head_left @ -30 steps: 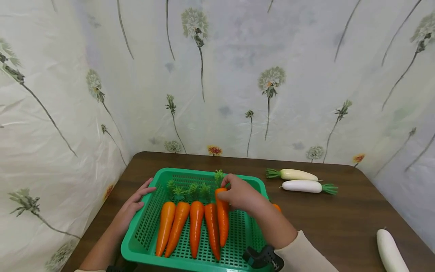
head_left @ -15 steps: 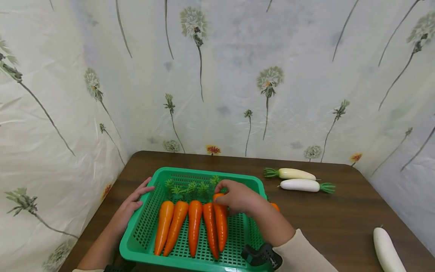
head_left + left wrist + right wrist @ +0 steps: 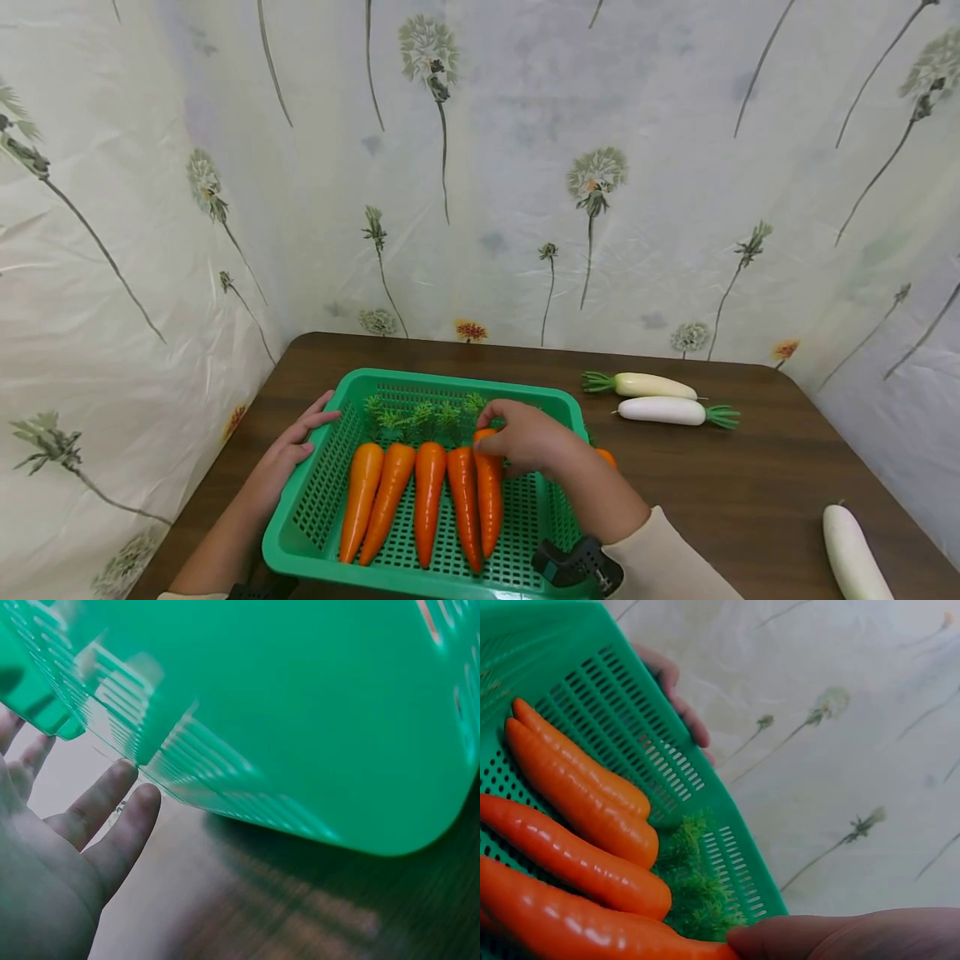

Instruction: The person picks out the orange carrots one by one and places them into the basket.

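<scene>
A green plastic basket (image 3: 551, 579) holds a row of several orange carrots with green tops (image 3: 423, 414). My right hand (image 3: 525, 437) reaches inside and pinches the thick end of the rightmost carrot (image 3: 490, 504), whose narrow tip points toward me. Beside it lies another carrot (image 3: 462, 504), close against it. In the right wrist view, the thumb (image 3: 780, 937) presses at the carrot's leafy end. My left hand (image 3: 281, 458) rests against the basket's left side with its fingers extended; the left wrist view has these fingers (image 3: 127, 832) along the outer wall.
Two white radishes, an upper one (image 3: 652, 385) and a lower one (image 3: 663, 410), lie right of the basket. Another white radish (image 3: 855, 554) is at the table's right edge. A bit of orange (image 3: 607, 456) shows behind my right forearm. Patterned sheeting (image 3: 487, 167) stands behind the table.
My right hand has lowered the rightmost carrot slightly toward me, down beside its neighbor. Over the last half second it hardly moves. My left hand stays at the basket.
</scene>
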{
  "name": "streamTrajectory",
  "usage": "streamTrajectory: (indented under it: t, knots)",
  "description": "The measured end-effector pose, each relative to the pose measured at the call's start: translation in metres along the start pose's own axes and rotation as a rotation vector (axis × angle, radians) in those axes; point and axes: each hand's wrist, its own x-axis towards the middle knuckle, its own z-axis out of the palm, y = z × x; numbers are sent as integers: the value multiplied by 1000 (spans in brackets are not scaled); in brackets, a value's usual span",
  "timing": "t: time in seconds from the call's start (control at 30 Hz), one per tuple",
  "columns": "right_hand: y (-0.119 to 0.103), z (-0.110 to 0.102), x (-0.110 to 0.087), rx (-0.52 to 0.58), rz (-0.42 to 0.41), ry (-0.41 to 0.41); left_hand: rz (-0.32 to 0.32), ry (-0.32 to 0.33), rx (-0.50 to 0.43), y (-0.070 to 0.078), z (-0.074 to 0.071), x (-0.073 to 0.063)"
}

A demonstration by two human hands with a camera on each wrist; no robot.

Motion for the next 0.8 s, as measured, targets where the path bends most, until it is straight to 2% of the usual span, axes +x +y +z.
streamTrajectory:
  t: [0.1,0.33,0.47,0.6,0.8]
  knots:
    - [1,0,0,-15,2,8,-10,2,3,1,0,1]
    - [0,-1,0,-144,41,-2,-54,16,8,3,1,1]
    - [0,-1,0,-184,38,5,-42,13,14,2,1,1]
    - [1,-3,0,-206,22,20,-36,2,-5,-2,0,0]
    - [0,-4,-1,-180,17,25,-33,-11,-26,-7,-1,-1]
